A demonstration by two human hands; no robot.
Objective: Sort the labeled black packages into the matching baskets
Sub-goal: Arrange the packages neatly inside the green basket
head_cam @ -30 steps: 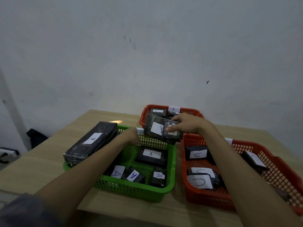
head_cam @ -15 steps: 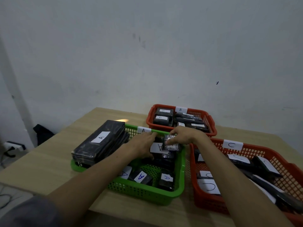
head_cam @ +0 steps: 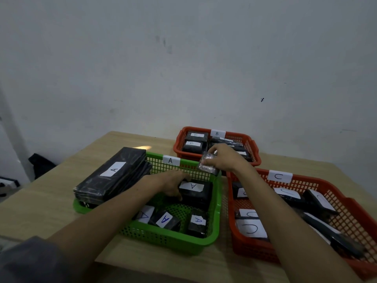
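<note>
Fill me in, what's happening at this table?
A person is sorting labeled black packages into lettered baskets. The left hand rests on an A package inside the green A basket. The right hand pinches a small shiny-wrapped package above that basket's far right corner; its label can't be read. The red B basket and red C basket already hold matching packages. A long A package lies across the green basket's left rim.

Left hand (head_cam: 173, 185) lowered, right hand (head_cam: 221, 159) pinching.

There are three baskets: one green basket (head_cam: 216, 203) and two red baskets (head_cam: 256, 149) (head_cam: 346, 205). Two hands (head_cam: 173, 185) (head_cam: 222, 158) show.
</note>
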